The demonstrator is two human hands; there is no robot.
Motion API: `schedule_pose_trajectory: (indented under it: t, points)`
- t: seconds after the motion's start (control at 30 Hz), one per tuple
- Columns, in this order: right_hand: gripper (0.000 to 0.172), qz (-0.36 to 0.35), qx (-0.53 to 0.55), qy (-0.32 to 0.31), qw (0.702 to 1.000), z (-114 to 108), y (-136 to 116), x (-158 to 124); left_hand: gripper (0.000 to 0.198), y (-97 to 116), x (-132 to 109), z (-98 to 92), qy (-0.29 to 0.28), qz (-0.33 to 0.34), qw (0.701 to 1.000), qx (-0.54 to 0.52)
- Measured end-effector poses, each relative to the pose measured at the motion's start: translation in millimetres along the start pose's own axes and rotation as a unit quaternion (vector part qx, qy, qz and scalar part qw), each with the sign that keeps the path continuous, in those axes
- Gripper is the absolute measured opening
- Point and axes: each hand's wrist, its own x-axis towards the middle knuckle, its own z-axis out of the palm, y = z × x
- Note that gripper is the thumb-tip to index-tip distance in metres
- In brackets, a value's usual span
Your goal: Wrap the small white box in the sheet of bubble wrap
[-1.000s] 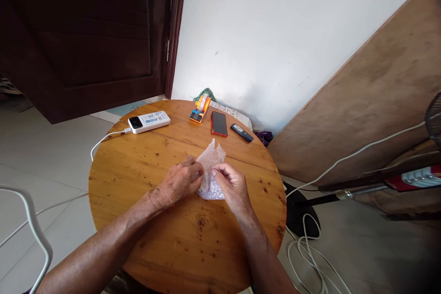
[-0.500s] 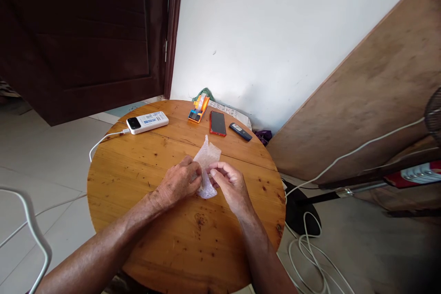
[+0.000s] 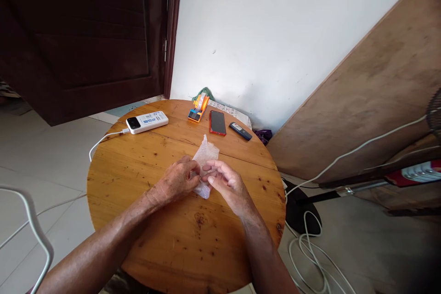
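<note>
A crumpled piece of bubble wrap (image 3: 208,150) lies near the middle of the round wooden table (image 3: 138,170), its upper end spread and its lower end bunched between my hands. My left hand (image 3: 182,175) is closed on the left side of the wrap, knuckles up. From the right, my right hand (image 3: 225,183) reaches over the wrap with its fingers curved and apart; the thumb and fingertips are close to the sheet, with a gap between them. Whether anything lies inside the wrap is hidden.
Along the table's back are a white power bank (image 3: 148,122) with a plugged-in cable, an orange tape dispenser (image 3: 199,108), a red-edged phone (image 3: 217,122) and a dark handheld device (image 3: 240,131). A fan base (image 3: 299,211) and coiled white cable (image 3: 310,243) lie on the floor at right.
My right hand has shifted slightly left and its fingers have opened over the wrap. The wrap's lower part has drawn in toward my left hand.
</note>
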Motion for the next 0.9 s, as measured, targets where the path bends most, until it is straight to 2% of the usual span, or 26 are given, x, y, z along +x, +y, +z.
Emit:
schedule_pose_trajectory:
  t: [0.2,0.33,0.47,0.7,0.9]
  points:
    - [0.035,-0.007,-0.058,-0.017,0.998,-14,4,-4,0.006,1,0,-3.1,-0.024,0.005,1.0,-0.001]
    - [0.046,-0.002,-0.125,-0.054,0.991,-11,6,-6,0.005,-1,1,-1.9,-0.02,0.003,1.0,0.005]
    - [0.039,0.0,-0.171,-0.008,0.985,-5,11,-4,0.004,-1,0,-1.0,-0.021,-0.002,1.0,0.012]
    - [0.03,0.003,-0.091,0.054,0.994,-5,9,-3,0.01,7,-2,-1.2,-0.029,-0.025,0.998,0.044]
    - [0.029,-0.014,-0.095,0.071,0.993,2,11,-2,0.012,9,-5,5.1,-0.019,-0.026,0.995,0.094]
